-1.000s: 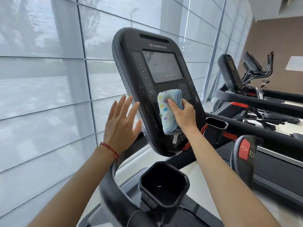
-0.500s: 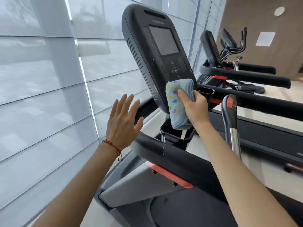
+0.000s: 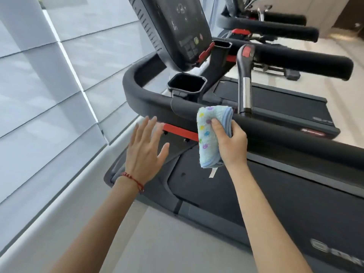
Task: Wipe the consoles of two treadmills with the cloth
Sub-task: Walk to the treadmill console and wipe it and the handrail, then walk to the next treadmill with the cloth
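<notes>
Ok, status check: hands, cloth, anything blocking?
Right hand grips folded cloth, off the console. Left hand open, empty. Handrail between cloth and console.

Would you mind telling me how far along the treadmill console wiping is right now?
Done: cannot be confirmed; the nearest black treadmill console shows no visible sign of wiping. In hand: the right hand grips the folded light-blue spotted cloth down at the padded black handrail, off the console; the left hand hangs open. Left: the second black treadmill console beyond looks untouched.
</notes>
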Demonstrator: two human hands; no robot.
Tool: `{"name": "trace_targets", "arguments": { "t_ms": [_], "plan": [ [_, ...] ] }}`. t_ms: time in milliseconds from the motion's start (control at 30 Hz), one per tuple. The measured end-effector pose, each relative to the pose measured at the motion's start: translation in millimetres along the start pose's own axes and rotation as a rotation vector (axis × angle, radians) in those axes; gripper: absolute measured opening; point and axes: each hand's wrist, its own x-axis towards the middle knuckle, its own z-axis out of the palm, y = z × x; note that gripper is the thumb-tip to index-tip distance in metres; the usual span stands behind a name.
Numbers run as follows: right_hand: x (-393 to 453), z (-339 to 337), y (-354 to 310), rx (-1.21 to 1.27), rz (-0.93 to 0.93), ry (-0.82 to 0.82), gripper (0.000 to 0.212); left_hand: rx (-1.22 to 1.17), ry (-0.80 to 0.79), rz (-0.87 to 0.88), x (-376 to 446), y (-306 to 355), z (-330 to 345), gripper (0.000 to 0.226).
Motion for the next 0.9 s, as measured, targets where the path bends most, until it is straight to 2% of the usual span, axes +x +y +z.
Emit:
{"name": "trace_targets", "arguments": {
  "t_ms": [200, 467, 667, 900],
  "plan": [
    [-62, -66, 55, -0.091, 0.144, 0.057, 0.012, -0.040, -0.155, 0.063, -63, 62, 27, 0.050],
    [-144, -174, 124, -0.156, 0.333, 0.253, 0.022, -0.129, -0.373, 0.196, -127, 162, 56, 0.049],
    [-208, -255, 156, -0.160, 0.514, 0.454, 0.019, -0.205, -0.543, 0.354, -162, 241, 81, 0.050],
    [-268, -322, 181, -0.202, 0.671, 0.784, 0.024, -0.310, -0.655, 0.647, -166, 321, 116, 0.052]
  ]
}}
